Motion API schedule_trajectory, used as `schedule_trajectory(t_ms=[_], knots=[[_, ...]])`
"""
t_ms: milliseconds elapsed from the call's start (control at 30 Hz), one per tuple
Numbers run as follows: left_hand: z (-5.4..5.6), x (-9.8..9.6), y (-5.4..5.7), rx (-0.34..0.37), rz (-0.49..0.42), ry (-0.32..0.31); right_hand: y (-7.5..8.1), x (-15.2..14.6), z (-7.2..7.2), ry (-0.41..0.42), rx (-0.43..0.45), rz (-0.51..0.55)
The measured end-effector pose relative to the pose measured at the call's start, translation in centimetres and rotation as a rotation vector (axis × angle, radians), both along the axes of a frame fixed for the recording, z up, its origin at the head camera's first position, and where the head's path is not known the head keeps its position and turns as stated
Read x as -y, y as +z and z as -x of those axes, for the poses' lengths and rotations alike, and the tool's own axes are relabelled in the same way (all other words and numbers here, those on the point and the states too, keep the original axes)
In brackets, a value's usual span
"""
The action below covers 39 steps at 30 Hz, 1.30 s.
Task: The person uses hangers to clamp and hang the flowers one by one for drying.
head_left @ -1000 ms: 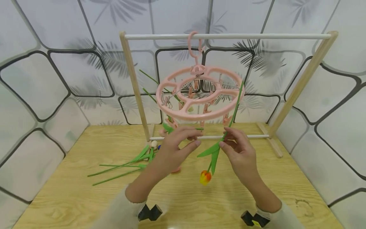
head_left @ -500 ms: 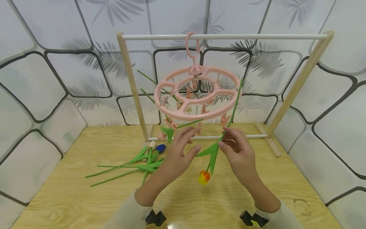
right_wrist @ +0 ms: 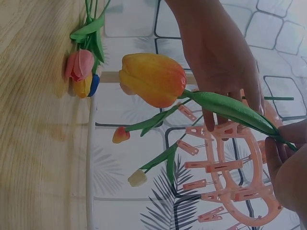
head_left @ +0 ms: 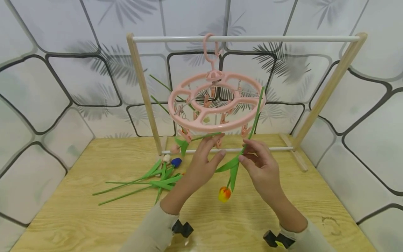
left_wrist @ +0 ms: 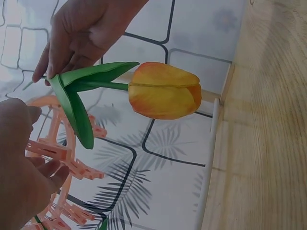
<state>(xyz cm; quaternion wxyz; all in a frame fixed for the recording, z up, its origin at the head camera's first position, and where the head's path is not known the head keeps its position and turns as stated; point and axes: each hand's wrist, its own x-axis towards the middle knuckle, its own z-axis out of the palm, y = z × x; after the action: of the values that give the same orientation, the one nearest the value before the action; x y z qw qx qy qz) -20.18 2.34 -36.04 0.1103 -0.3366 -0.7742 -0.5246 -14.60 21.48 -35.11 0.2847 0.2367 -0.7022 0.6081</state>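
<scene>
My right hand (head_left: 262, 169) pinches the green stem of an orange-yellow artificial tulip (head_left: 224, 194), its bloom hanging down and its stem slanting up past the pink ring hanger (head_left: 217, 126). In the left wrist view, the tulip (left_wrist: 165, 91) lies across the middle. My left hand (head_left: 203, 168) reaches up under the hanger's front rim, thumb and fingers apart. Between them, in the left wrist view, shows a pink clothespin (left_wrist: 48, 149). Left of that hand, a clothespin (head_left: 185, 134) carries a pale pink tulip (head_left: 175, 149) by its stem.
The hanger hangs from the white bar (head_left: 267, 39) of a wooden rack (head_left: 141, 80). Two more tulips, one red-orange (right_wrist: 121, 135) and one white (right_wrist: 137, 178), hang at its far side. Several loose tulips, including a blue one (head_left: 176, 162), lie on the table (head_left: 78, 224) at left.
My left hand has moved right and up, from beside the clipped pink tulip to the hanger's front clothespin. My right hand keeps its pinch on the orange-yellow tulip, nearly still.
</scene>
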Motion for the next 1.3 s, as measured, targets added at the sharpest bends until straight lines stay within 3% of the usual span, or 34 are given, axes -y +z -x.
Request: schedule_trajectory(t_ms=[133,500,867,1000,1133,1300], knots=[[0.1,-0.2,-0.1,0.025,-0.028,0.002,0.0,0.1,0.1,0.004,0.012,-0.005],[0.5,-0.8,0.0,-0.074,-0.13,0.054,-0.3,0.2,0.2,0.002,0.009,-0.032],[0.6,-1.5,0.5,-0.002,-0.305,0.067,-1.1,1.0,0.4,0.033,0.011,-0.02],[0.4,-1.3,0.7,0.036,-0.329,0.089,-1.4,1.1,0.6,0.029,-0.004,-0.027],[0.3,-1.2,0.7,0.057,-0.376,0.062,-1.5,1.2,0.7,0.02,-0.008,-0.033],[0.5,-1.3,0.8,0.136,-0.555,-0.085,-1.7,1.6,0.8,0.01,-0.038,-0.035]])
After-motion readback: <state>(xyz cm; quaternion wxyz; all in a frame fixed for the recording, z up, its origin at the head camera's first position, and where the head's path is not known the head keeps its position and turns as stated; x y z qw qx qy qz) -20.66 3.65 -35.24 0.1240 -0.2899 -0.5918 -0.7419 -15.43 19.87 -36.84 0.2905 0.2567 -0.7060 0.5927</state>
